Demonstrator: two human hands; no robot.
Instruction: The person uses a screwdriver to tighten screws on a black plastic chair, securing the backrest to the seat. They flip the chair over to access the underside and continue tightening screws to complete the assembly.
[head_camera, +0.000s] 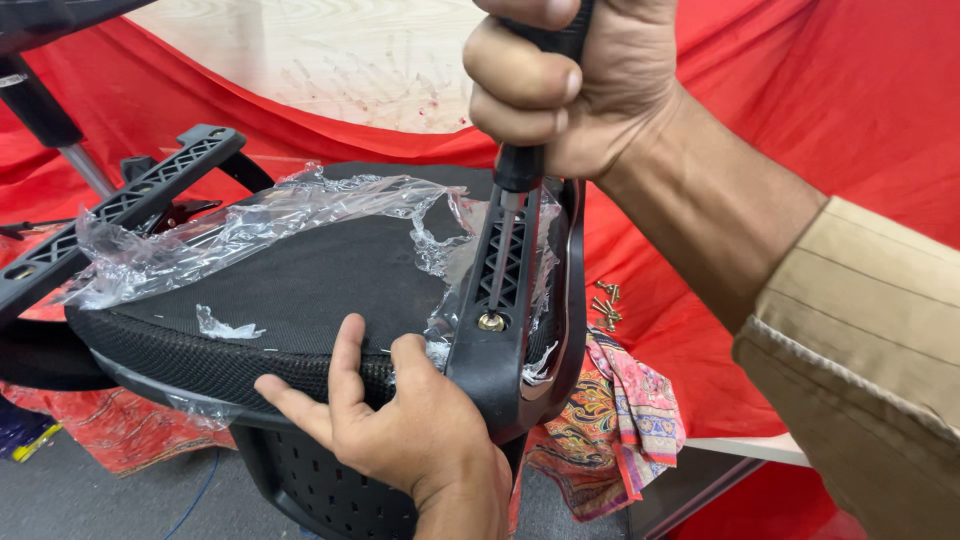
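Two bare hands work on an upturned black office chair seat (300, 280) lying on a table draped in red cloth (850, 110). The right hand (570, 80) is fisted around a black-handled screwdriver (515, 200), held upright with its tip in a brass screw (491, 321) on the black plastic armrest bracket (500, 370) at the seat's near edge. The left hand (400, 420), fingers spread, presses the mesh rim just beside it. Torn clear plastic wrap (250, 220) covers the seat; loose screws (606, 305) lie on the cloth nearby.
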